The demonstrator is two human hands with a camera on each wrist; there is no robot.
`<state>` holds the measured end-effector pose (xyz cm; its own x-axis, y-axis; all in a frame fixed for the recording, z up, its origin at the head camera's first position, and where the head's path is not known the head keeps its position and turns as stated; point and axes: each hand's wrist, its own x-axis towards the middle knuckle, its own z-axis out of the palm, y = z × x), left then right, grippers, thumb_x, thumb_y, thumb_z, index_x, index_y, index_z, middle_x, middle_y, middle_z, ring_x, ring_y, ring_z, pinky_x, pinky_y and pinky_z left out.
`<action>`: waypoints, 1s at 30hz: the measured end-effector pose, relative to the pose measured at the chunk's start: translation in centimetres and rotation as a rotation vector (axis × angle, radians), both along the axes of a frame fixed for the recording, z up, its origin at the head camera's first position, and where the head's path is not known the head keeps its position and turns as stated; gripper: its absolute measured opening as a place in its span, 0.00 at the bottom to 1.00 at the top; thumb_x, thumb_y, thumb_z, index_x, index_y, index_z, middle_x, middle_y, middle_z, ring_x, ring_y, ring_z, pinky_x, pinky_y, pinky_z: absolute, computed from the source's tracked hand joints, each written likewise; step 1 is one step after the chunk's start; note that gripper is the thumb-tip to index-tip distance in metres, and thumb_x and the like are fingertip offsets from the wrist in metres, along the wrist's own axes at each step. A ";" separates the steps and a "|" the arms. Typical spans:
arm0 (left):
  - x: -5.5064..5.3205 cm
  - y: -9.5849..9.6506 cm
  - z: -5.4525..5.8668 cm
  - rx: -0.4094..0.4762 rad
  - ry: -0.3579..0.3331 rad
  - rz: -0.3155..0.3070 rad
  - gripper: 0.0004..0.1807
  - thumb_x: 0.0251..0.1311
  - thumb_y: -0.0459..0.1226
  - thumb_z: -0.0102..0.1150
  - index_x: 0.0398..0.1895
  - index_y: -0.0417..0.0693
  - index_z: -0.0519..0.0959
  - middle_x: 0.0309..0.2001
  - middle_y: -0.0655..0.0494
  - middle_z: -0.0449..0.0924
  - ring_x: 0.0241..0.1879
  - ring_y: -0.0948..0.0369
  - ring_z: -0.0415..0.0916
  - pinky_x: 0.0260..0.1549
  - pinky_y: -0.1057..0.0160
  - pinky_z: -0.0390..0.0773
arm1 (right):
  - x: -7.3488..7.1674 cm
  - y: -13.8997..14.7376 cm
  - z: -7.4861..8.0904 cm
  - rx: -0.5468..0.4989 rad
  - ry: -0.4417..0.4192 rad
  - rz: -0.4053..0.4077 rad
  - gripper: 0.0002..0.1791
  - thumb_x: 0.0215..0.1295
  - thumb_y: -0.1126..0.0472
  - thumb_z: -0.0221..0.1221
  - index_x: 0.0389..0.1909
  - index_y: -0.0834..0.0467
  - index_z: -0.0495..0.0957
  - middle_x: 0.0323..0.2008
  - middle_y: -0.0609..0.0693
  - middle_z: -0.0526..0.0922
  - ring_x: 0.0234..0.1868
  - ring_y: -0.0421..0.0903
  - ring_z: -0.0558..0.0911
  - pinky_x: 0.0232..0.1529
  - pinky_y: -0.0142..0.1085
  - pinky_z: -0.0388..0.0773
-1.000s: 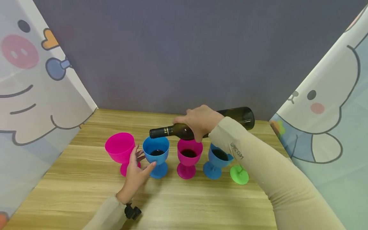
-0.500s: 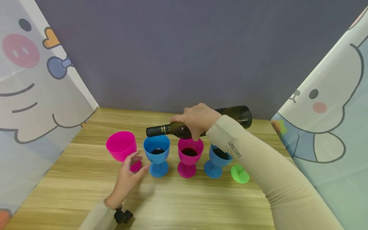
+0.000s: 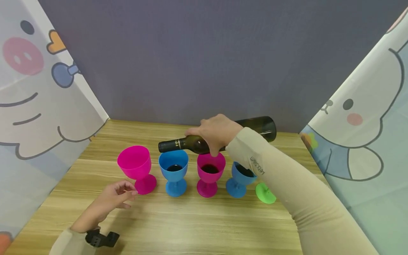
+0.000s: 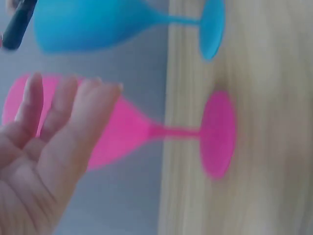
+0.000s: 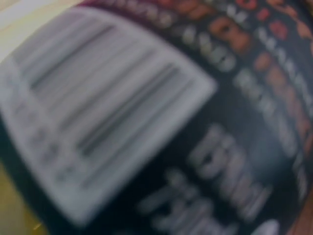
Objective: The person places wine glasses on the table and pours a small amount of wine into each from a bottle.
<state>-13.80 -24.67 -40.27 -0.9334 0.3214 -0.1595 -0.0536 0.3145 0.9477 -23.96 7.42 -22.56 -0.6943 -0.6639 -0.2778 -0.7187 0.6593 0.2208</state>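
Observation:
My right hand grips a dark wine bottle round its body. The bottle lies nearly level, its neck pointing left, with the mouth above the rim of a blue goblet. Dark liquid shows in that goblet, in a pink goblet and in a second blue goblet. At the left stands another pink goblet, no liquid visible inside. My left hand hovers in front of it, holding nothing, fingers loosely bent. The right wrist view shows only the bottle's blurred label with a barcode.
A green goblet stands at the row's right end, its cup hidden by my right sleeve. All stand on a wood-grain table. A grey panel rises behind, with cartoon-printed sheets at the sides.
My left hand has drawn away from the blue goblet, down and left past the left pink goblet. The bottle and right hand have shifted slightly left.

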 end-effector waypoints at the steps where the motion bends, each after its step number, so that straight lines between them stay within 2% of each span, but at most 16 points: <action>1: -0.2 -0.6 0.1 0.014 0.011 -0.010 0.10 0.66 0.31 0.52 0.41 0.29 0.70 0.35 0.52 0.76 0.35 0.60 0.77 0.31 0.55 0.83 | 0.0 0.0 0.0 0.000 -0.002 -0.002 0.46 0.44 0.54 0.72 0.66 0.38 0.63 0.42 0.48 0.78 0.39 0.45 0.76 0.37 0.40 0.77; 3: -0.4 -1.8 0.2 0.041 0.060 0.013 0.06 0.67 0.29 0.50 0.40 0.32 0.72 0.34 0.55 0.77 0.33 0.61 0.78 0.30 0.58 0.83 | 0.0 -0.1 0.0 0.000 -0.004 -0.004 0.45 0.44 0.54 0.72 0.66 0.38 0.63 0.42 0.48 0.78 0.39 0.44 0.75 0.38 0.40 0.77; 5: -0.6 -2.7 0.2 0.100 0.138 0.085 0.04 0.66 0.26 0.50 0.38 0.39 0.75 0.32 0.58 0.78 0.31 0.64 0.79 0.29 0.62 0.83 | -0.1 -0.3 0.0 0.004 0.000 0.000 0.45 0.44 0.53 0.72 0.66 0.37 0.63 0.42 0.48 0.78 0.39 0.44 0.75 0.37 0.39 0.77; 8: -1.0 -3.4 -0.1 0.242 0.303 0.187 0.17 0.61 0.19 0.49 0.40 0.49 0.77 0.34 0.62 0.81 0.33 0.67 0.80 0.30 0.69 0.81 | -0.2 -0.8 0.1 0.006 0.016 0.018 0.45 0.44 0.52 0.72 0.66 0.37 0.63 0.43 0.47 0.79 0.39 0.44 0.76 0.37 0.39 0.77; 11: -1.6 -3.5 -0.3 0.350 0.467 0.204 0.27 0.56 0.14 0.48 0.48 0.53 0.74 0.43 0.64 0.80 0.39 0.70 0.79 0.34 0.74 0.79 | -0.2 -1.5 0.2 0.007 0.029 0.028 0.46 0.44 0.51 0.72 0.66 0.36 0.62 0.44 0.47 0.79 0.39 0.43 0.75 0.37 0.38 0.77; 14: -2.4 -3.0 -0.3 0.396 0.538 0.198 0.31 0.54 0.12 0.48 0.55 0.53 0.69 0.49 0.64 0.77 0.46 0.70 0.76 0.37 0.77 0.76 | -0.2 -2.2 0.4 0.008 0.028 0.025 0.46 0.44 0.50 0.73 0.66 0.36 0.62 0.45 0.46 0.79 0.40 0.44 0.75 0.38 0.37 0.77; 19: -3.3 -2.3 -0.1 0.388 0.550 0.197 0.35 0.53 0.13 0.49 0.59 0.54 0.65 0.52 0.63 0.73 0.49 0.69 0.71 0.39 0.78 0.75 | -0.2 -3.4 0.5 -0.003 0.014 0.042 0.47 0.42 0.50 0.74 0.65 0.36 0.62 0.44 0.45 0.80 0.40 0.43 0.76 0.39 0.35 0.77; 22: -3.6 -2.0 0.0 0.317 0.532 0.213 0.37 0.53 0.14 0.50 0.59 0.58 0.64 0.53 0.66 0.71 0.49 0.69 0.68 0.39 0.79 0.74 | -0.4 -4.0 0.5 -0.009 0.008 0.065 0.46 0.42 0.50 0.75 0.64 0.37 0.62 0.43 0.44 0.80 0.40 0.42 0.77 0.39 0.35 0.77; 24: -3.7 -1.8 0.1 0.230 0.505 0.240 0.36 0.54 0.16 0.52 0.61 0.57 0.63 0.53 0.66 0.69 0.50 0.69 0.66 0.40 0.79 0.73 | -0.5 -4.3 0.5 -0.007 0.004 0.077 0.46 0.42 0.50 0.75 0.64 0.36 0.62 0.44 0.45 0.80 0.40 0.43 0.76 0.40 0.36 0.76; 26: -3.9 -1.5 0.2 0.126 0.469 0.269 0.35 0.56 0.19 0.55 0.65 0.50 0.61 0.56 0.62 0.66 0.50 0.70 0.65 0.41 0.80 0.71 | -0.6 -4.5 0.6 0.000 0.005 0.080 0.46 0.43 0.50 0.75 0.64 0.36 0.62 0.45 0.45 0.79 0.41 0.43 0.76 0.41 0.36 0.76; 28: -4.1 -1.3 0.5 0.034 0.433 0.288 0.36 0.56 0.23 0.57 0.68 0.42 0.57 0.59 0.53 0.64 0.49 0.72 0.64 0.41 0.81 0.70 | -0.7 -4.7 0.6 0.002 0.004 0.072 0.46 0.44 0.50 0.74 0.65 0.36 0.61 0.45 0.45 0.79 0.41 0.43 0.76 0.41 0.37 0.76; 30: -4.3 -1.0 0.6 -0.020 0.404 0.297 0.38 0.57 0.26 0.59 0.70 0.35 0.53 0.61 0.42 0.62 0.47 0.74 0.63 0.40 0.81 0.70 | -0.9 -4.8 0.6 0.006 0.010 0.065 0.46 0.45 0.51 0.73 0.66 0.36 0.61 0.45 0.46 0.78 0.41 0.44 0.75 0.41 0.37 0.76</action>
<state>-18.11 -25.65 -39.62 -0.9727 0.0329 0.2298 0.2260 0.3596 0.9053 -24.88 2.64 -21.92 -0.6525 -0.7060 -0.2753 -0.7577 0.6100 0.2318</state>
